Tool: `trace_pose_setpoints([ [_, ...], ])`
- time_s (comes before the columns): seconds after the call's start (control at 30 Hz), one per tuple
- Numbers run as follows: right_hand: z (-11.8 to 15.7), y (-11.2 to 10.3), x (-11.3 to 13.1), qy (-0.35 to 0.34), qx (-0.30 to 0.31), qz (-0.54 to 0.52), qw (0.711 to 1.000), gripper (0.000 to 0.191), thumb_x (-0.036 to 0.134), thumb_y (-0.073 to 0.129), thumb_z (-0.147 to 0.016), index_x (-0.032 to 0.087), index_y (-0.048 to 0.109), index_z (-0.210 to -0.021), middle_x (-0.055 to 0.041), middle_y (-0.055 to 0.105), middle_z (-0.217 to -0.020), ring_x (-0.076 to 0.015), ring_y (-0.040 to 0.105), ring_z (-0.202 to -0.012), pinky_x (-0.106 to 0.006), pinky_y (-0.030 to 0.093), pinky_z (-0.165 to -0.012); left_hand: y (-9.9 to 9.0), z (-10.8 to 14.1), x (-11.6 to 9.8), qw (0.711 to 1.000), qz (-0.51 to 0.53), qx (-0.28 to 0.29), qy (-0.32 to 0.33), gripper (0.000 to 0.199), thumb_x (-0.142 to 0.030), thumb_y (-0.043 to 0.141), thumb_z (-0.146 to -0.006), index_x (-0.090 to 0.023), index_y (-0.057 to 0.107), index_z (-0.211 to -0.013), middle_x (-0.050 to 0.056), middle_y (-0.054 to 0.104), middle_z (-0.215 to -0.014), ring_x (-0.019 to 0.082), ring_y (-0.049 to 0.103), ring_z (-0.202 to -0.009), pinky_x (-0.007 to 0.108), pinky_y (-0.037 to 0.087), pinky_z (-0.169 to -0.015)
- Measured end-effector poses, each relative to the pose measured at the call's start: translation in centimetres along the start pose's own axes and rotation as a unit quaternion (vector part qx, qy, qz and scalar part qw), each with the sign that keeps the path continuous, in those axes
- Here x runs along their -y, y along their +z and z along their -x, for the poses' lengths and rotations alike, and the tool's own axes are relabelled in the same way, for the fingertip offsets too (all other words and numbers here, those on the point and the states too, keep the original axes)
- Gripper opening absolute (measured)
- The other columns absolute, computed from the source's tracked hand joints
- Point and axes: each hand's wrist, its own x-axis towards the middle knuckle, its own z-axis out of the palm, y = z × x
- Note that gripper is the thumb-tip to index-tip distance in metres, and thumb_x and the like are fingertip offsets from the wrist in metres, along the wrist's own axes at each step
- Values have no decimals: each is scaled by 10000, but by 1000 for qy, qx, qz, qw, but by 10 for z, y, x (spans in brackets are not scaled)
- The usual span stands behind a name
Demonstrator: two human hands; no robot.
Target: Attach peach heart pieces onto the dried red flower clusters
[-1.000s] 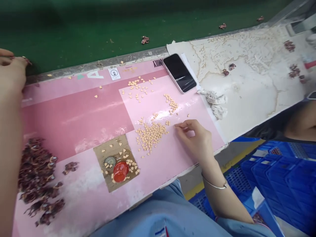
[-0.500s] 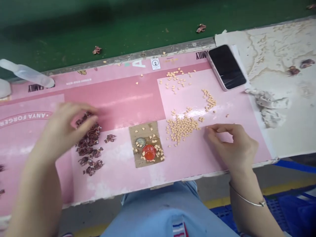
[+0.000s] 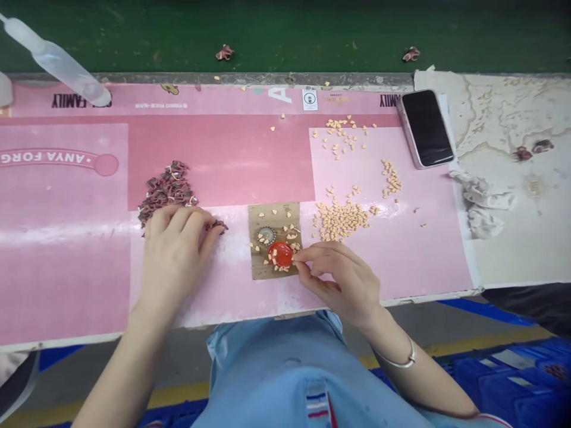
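Pinches a small dark-red piece (image 3: 222, 226) between left fingers (image 3: 209, 242), hiding much of it under thumb and forefinger. Covers the near edge of a dark-red heap (image 3: 168, 189) with the left hand (image 3: 172, 255), obscuring its full extent. Presses right fingers (image 3: 316, 252) tip to tip at the rim of a red cap (image 3: 281, 254); impossible to tell whether gripping any bit there. Blocks from view, with those same fingers, part of the right edge of a brown card (image 3: 261, 267). Just left of them, on the card, a crimped metal cap (image 3: 266, 235). Beyond right fingers, on the pink surface (image 3: 214, 172), scattered yellow bits (image 3: 339, 221); farther right, a dark-screened phone (image 3: 427, 128) and crumpled tissue (image 3: 484, 205). Well beyond left fingers, a translucent bottle (image 3: 62, 62), cut off at the nozzle, and a white object (image 3: 4, 89), mostly out of frame and hard to identify. Farthest beyond both, a green strip (image 3: 312, 41) bearing two dark-red lumps (image 3: 225, 53).
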Motion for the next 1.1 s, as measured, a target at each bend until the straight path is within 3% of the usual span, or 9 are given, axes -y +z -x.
trace_pose_setpoints([
  [0.23, 5, 0, 3, -32, 38, 51, 997, 263, -7, 665, -971, 233, 558, -962, -52, 806, -894, -171, 747, -829, -306, 671, -785, -1, 7, -13, 990, -99, -70, 78, 204, -299, 620, -1032, -221, 635, -845, 32, 713, -722, 244, 646, -705, 382, 430, -676],
  [0.33, 5, 0, 5, -33, 46, 57, 997, 256, -6, 661, -971, 230, 562, -967, -55, 809, -896, -173, 751, -833, -308, 676, -774, -3, 13, -19, 995, -30, -85, 35, 97, -260, 676, -1000, -213, 655, -917, 12, 734, -816, 170, 650, -669, 306, 413, -567],
  [0.4, 3, -1, 6, -34, 43, 51, 997, 270, -1, 658, -972, 242, 544, -945, -47, 805, -871, -168, 746, -797, -306, 677, -739, -6, 17, -22, 992, 104, -76, -17, 44, -222, 714, -971, -222, 672, -958, 1, 743, -903, 134, 683, -740, 243, 442, -561],
  [0.47, -1, -2, 7, -22, 32, 32, 999, 304, -1, 667, -959, 257, 513, -914, -35, 802, -850, -164, 746, -760, -304, 675, -702, -9, 22, -26, 963, 259, -57, -57, 86, -180, 752, -933, -239, 697, -961, -12, 732, -938, 114, 698, -832, 192, 508, -645],
  [0.6, -12, -6, 16, 37, -2, -37, 999, 350, -1, 682, -913, 271, 466, -874, -25, 808, -838, -166, 770, -730, -307, 673, -654, -18, 30, -41, 897, 435, -24, -78, 104, -154, 741, -933, -257, 745, -946, -7, 728, -938, 111, 714, -877, 181, 602, -778],
  [0.73, -23, -8, 28, 60, -31, -112, 991, 351, 4, 685, -892, 262, 451, -855, -17, 811, -803, -152, 785, -706, -292, 679, -675, -24, 36, -61, 763, 623, 29, -171, 113, -235, 760, -959, -310, 806, -1030, -13, 785, -951, 73, 741, -814, 110, 604, -748],
  [0.83, -28, -9, 35, 66, -36, -142, 987, 383, -5, 702, -884, 261, 431, -830, -11, 821, -797, -142, 794, -712, -268, 682, -700, -24, 38, -71, 690, 686, 63, -221, 124, -313, 791, -946, -362, 823, -1056, -30, 819, -947, 56, 751, -811, 74, 594, -758],
  [0.9, -31, -10, 37, 61, -24, -143, 988, 405, -7, 712, -886, 263, 420, -814, -15, 835, -820, -144, 803, -735, -260, 687, -707, -22, 37, -74, 665, 705, 82, -235, 126, -337, 813, -928, -370, 830, -1048, -34, 827, -941, 47, 738, -791, 64, 588, -760],
  [1.1, -31, -10, 38, 40, -10, -146, 988, 410, -10, 699, -913, 271, 414, -823, -28, 850, -857, -135, 811, -772, -253, 698, -746, -19, 35, -75, 631, 730, 108, -239, 121, -350, 827, -916, -356, 834, -1037, -31, 820, -938, 34, 704, -770, 51, 562, -750],
])
